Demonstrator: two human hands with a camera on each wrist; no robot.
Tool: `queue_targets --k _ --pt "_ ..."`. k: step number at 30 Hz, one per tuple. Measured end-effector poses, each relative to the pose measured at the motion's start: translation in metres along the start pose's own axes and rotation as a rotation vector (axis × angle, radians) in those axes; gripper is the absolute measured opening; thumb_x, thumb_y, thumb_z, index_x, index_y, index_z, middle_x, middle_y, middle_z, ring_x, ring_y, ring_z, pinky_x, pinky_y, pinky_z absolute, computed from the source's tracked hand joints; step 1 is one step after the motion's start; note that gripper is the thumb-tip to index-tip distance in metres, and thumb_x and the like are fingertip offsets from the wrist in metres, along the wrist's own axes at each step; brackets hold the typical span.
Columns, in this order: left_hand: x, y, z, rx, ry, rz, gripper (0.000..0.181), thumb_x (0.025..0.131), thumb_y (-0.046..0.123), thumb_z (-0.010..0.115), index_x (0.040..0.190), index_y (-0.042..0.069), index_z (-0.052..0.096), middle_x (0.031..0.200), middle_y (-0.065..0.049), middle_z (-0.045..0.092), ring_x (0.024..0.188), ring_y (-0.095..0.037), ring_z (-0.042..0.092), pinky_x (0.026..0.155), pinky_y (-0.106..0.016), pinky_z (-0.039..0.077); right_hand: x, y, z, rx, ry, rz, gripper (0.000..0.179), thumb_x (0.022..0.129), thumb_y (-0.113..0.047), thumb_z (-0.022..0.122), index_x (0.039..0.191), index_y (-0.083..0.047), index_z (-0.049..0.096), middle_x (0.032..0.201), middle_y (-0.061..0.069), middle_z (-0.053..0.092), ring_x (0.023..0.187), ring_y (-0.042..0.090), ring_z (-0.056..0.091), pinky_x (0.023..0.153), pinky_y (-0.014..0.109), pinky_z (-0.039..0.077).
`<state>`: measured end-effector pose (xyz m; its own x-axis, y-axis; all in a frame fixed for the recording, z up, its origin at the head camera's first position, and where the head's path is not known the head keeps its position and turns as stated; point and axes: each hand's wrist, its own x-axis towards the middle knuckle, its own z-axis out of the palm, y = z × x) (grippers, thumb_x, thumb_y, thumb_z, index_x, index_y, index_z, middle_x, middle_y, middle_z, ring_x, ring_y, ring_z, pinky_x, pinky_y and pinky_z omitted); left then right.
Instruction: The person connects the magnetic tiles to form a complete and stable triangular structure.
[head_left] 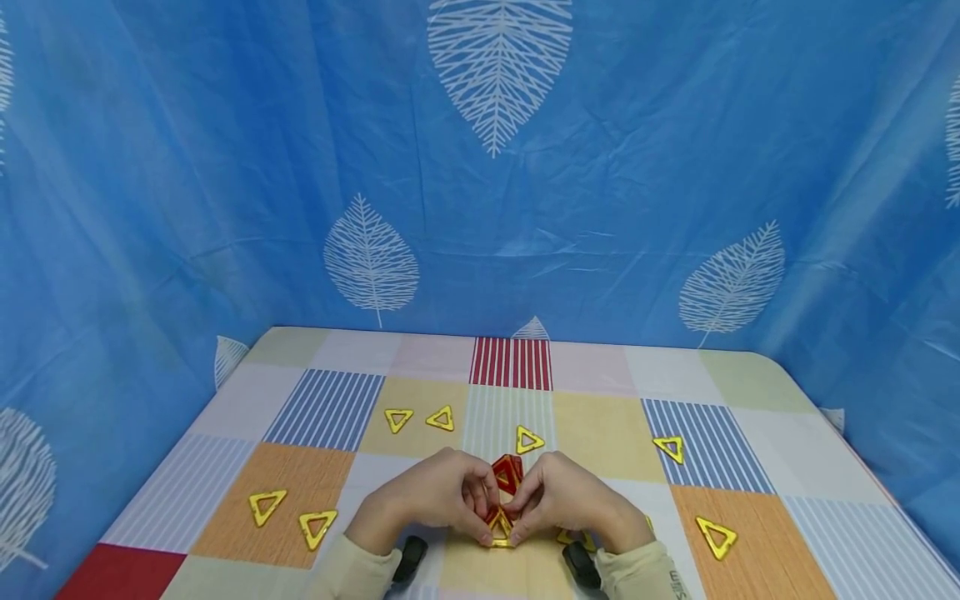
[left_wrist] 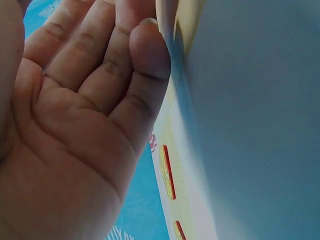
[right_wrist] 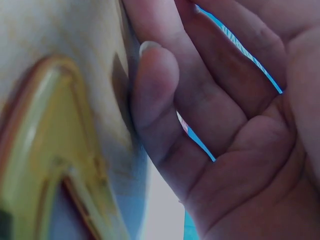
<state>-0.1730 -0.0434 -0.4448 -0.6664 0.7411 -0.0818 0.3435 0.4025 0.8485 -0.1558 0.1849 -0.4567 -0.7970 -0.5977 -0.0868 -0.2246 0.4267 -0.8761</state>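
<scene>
Near the front middle of the table, my left hand [head_left: 442, 496] and right hand [head_left: 568, 502] meet around a yellow triangle frame [head_left: 501, 544], pinching it from either side with thumbs and fingers. Just behind it, between the hands, stands a red triangular piece [head_left: 507, 473], partly hidden by the fingers. In the left wrist view the left hand [left_wrist: 80, 110] shows its palm with curled fingers; the pinched piece is out of sight there. The right hand [right_wrist: 225, 120] likewise curls in the right wrist view, close to another yellow triangle [right_wrist: 30, 165] lying beside the wrist.
Loose yellow triangles lie around: two at the left, one being this triangle [head_left: 318, 528], several farther back such as this triangle [head_left: 528, 439], and this triangle [head_left: 716, 537] at right. A patchwork cloth [head_left: 600, 367] covers the table; a blue curtain [head_left: 600, 183] hangs behind.
</scene>
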Motion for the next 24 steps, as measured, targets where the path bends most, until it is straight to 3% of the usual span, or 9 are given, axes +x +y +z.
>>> queue_targets --k 9,14,24 --pt "0.001 -0.004 0.0 0.054 -0.039 0.014 0.042 0.067 0.015 0.097 0.099 0.017 0.07 0.084 0.004 0.061 0.063 -0.005 0.053 0.057 -0.022 0.046 -0.002 -0.001 -0.004 -0.007 -0.004 0.006 0.015 0.071 -0.011 0.093 0.081 -0.011 0.081 0.069 -0.006 0.072 0.059 0.007 0.063 0.053 0.021 0.05" --pt "0.001 -0.006 0.0 0.056 -0.063 -0.012 0.043 0.066 0.012 0.096 0.098 0.019 0.069 0.08 0.004 0.059 0.063 -0.005 0.051 0.057 -0.022 0.045 -0.008 0.002 -0.014 0.007 0.003 0.012 0.017 0.072 -0.011 0.092 0.085 -0.01 0.081 0.072 -0.002 0.073 0.063 0.01 0.066 0.055 0.023 0.052" --pt "0.001 -0.006 0.002 0.025 -0.041 -0.043 0.043 0.066 0.012 0.096 0.089 0.018 0.061 0.074 0.001 0.056 0.057 -0.006 0.046 0.052 -0.022 0.039 -0.03 0.012 -0.043 0.09 0.014 0.014 0.028 0.079 -0.007 0.087 0.104 -0.001 0.078 0.099 0.012 0.074 0.082 0.022 0.069 0.072 0.029 0.055"
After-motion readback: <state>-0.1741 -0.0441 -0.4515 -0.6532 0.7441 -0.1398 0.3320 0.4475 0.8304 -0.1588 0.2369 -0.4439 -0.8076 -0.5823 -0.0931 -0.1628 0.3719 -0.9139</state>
